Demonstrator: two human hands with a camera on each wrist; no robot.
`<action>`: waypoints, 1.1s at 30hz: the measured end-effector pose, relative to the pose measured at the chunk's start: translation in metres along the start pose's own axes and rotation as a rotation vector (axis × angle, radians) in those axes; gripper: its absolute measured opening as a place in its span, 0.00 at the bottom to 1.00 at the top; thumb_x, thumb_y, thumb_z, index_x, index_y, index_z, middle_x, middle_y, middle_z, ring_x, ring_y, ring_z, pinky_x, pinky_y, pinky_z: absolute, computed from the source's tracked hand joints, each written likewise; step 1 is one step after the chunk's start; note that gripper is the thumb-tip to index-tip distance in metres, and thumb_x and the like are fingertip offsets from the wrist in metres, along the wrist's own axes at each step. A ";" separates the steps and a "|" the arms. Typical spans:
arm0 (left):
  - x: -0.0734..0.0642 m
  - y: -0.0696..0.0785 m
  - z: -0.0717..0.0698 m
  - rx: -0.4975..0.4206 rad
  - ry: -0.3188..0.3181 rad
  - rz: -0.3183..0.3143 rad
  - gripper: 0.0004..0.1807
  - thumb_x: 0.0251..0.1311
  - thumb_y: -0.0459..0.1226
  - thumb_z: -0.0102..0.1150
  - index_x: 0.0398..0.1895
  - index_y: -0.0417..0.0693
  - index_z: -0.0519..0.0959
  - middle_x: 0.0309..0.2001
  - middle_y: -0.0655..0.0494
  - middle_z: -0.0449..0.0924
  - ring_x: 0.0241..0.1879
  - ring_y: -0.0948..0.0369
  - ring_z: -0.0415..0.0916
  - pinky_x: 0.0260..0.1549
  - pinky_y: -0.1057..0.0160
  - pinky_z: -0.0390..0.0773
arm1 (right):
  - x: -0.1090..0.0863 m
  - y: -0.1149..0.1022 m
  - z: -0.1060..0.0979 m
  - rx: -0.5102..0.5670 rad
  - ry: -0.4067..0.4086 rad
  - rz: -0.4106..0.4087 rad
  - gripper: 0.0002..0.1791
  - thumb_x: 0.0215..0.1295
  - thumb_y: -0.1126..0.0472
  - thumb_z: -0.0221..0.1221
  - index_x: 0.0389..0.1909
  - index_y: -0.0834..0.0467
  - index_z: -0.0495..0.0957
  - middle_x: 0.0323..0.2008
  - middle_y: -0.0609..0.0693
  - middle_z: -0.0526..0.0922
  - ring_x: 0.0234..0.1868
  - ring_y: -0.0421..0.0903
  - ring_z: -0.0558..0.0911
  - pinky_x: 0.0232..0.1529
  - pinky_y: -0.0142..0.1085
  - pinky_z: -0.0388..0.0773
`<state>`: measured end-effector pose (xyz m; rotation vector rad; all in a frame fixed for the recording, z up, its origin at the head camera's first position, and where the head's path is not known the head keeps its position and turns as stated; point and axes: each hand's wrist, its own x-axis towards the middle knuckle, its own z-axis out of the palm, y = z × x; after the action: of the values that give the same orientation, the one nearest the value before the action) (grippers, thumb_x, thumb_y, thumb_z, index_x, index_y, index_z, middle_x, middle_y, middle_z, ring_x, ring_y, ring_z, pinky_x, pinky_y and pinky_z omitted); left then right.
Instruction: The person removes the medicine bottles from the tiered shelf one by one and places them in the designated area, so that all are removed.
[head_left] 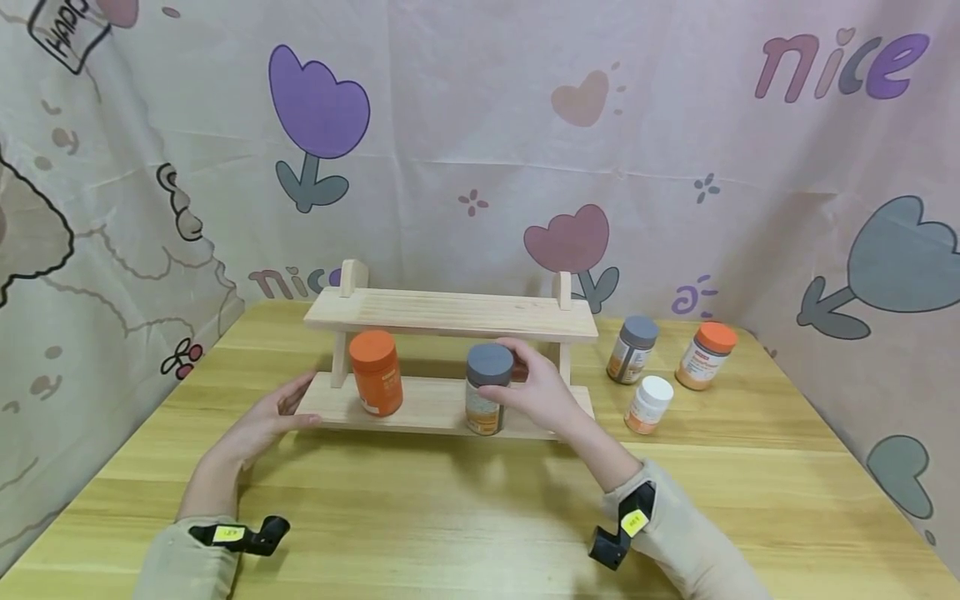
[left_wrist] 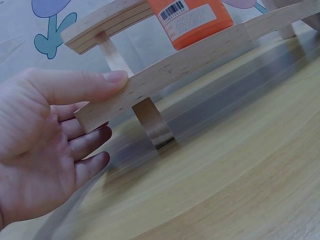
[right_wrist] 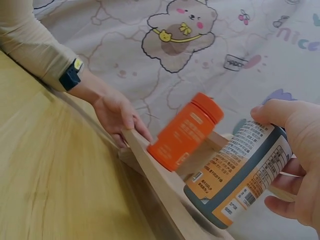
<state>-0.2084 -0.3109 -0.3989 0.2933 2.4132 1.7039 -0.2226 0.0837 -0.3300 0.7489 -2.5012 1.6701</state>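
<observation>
Fingers of the left hand (head_left: 260, 427) pinch the left end of the lower board (head_left: 431, 404) of a wooden rack (head_left: 450, 307), a hold that should keep it from sliding on the table (head_left: 420, 517). Those of the right hand (head_left: 538, 390) grip a grey-lidded bottle (head_left: 482, 412), roughly upright at the board's front edge; whether its base touches the wood cannot be told. Setting it down well calls for keeping the base clear of that edge, getting it wholly over the board, and letting go only once it stands level, apart from the orange bottle (head_left: 378, 377) standing further left. Right of the rack stand a white-lidded bottle (head_left: 648, 407) and, farther back, a second grey-lidded bottle (head_left: 632, 352) and an orange-lidded bottle (head_left: 703, 358), before a printed cloth (head_left: 450, 100).
</observation>
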 end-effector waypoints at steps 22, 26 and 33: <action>0.001 -0.002 0.001 -0.040 -0.021 0.038 0.48 0.57 0.32 0.59 0.70 0.31 0.36 0.71 0.34 0.32 0.68 0.39 0.31 0.49 0.86 0.58 | -0.025 0.010 -0.058 -0.064 0.085 -0.039 0.33 0.50 0.65 0.68 0.58 0.62 0.67 0.48 0.57 0.77 0.49 0.51 0.76 0.52 0.45 0.72; 0.001 -0.002 0.000 -0.031 -0.016 0.026 0.48 0.58 0.33 0.59 0.71 0.33 0.36 0.71 0.35 0.31 0.68 0.39 0.31 0.48 0.86 0.58 | -0.030 0.012 -0.072 -0.067 0.111 -0.016 0.32 0.51 0.65 0.67 0.58 0.62 0.67 0.49 0.57 0.76 0.49 0.49 0.75 0.53 0.44 0.71; 0.001 -0.001 -0.001 -0.022 -0.019 0.025 0.48 0.57 0.32 0.59 0.71 0.34 0.36 0.71 0.35 0.32 0.68 0.38 0.33 0.47 0.86 0.59 | -0.041 0.013 -0.096 -0.070 0.168 0.018 0.32 0.53 0.67 0.65 0.59 0.64 0.65 0.50 0.59 0.75 0.46 0.42 0.75 0.48 0.30 0.72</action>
<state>-0.2092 -0.3118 -0.4001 0.3363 2.3857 1.7289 -0.2135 0.1875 -0.3134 0.5566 -2.4435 1.5697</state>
